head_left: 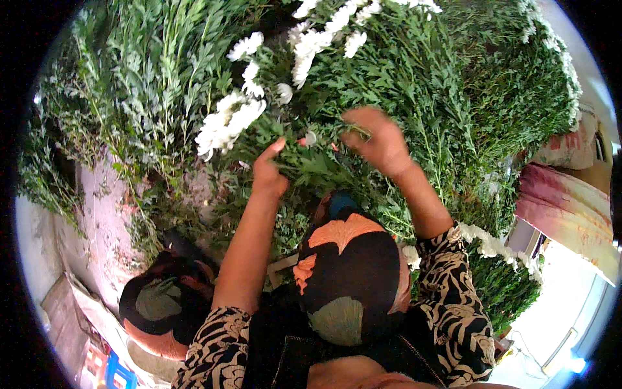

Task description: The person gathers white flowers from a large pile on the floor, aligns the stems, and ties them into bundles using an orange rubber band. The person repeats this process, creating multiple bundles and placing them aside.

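Leafy green chrysanthemum stems (314, 162) lie between a worker's two bare hands, just beyond a raised knee (353, 279) in dark floral cloth. Handling them well, to an onlooker's eye, calls for a light, steady hold on the stalks with the left hand (269, 174), petals kept clear of the palm, and small, gentle movements from the right hand (383, 144); a hard squeeze or tug could bruise flowers or snap a stalk.

The stems run off to the right of the left thumb, which lies against the foliage; that hand's fingers look closed around them, though leaves cover most. The right hand hangs half curled to the other side, a green sprig (361, 133) at its fingers, and blur leaves me unable to tell whether they grip it.

White blooms (230, 123) cluster just past the left thumb; from where I stand, whether all belong to the held stems is unclear. Farther out, tall green stalks (146, 71) bank up at left, and dense foliage (466, 97) spreads at right toward a stained cloth (567, 211).
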The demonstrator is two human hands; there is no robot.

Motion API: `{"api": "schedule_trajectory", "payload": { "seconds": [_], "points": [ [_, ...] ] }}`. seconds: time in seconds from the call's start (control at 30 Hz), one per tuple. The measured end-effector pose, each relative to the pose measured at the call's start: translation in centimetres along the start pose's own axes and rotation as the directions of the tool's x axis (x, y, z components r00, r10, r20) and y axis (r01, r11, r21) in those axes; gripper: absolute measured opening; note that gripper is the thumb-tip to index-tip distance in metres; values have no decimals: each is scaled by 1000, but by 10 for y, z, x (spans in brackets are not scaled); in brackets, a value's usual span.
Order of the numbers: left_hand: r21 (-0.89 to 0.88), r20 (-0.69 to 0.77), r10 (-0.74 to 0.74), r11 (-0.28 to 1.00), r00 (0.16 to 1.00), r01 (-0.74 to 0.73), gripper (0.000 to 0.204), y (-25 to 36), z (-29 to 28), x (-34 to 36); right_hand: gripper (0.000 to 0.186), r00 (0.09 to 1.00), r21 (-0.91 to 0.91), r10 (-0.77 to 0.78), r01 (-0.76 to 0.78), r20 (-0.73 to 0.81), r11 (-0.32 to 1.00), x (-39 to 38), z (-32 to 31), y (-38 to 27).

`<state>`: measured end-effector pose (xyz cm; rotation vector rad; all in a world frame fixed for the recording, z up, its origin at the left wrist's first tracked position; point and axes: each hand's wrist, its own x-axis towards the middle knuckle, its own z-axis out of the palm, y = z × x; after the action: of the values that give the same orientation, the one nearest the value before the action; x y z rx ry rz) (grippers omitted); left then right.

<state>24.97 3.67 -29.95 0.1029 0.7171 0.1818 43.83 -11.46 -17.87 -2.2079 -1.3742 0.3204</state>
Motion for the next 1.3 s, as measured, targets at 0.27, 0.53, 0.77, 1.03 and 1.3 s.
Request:
{"api": "schedule_trajectory", "payload": {
  "seconds": [0.27, 0.53, 0.77, 1.03, 1.3],
  "points": [
    [94, 91, -21, 996, 996, 13, 41, -6, -1, 14, 61, 819, -575, 321, -565, -475, 592, 31, -100, 194],
    [49, 69, -7, 999, 998, 3, 40, 12, 0, -2, 76, 902, -534, 207, -396, -379, 747, 22, -81, 73],
    [72, 85, -18, 997, 996, 12, 39, 6, 11, -10, 62, 904, -217, 325, -389, -277, 896, -25, -20, 70],
    [140, 19, 41, 989, 999, -43, 44, 6, 4, -8, 56, 924, -389, 171, -305, -343, 869, -15, 13, 38],
    [89, 81, 12, 996, 997, -19, 42, 7, 0, -3, 42, 935, -325, -23, -100, -353, 940, -7, 28, 25]
  ]
}}
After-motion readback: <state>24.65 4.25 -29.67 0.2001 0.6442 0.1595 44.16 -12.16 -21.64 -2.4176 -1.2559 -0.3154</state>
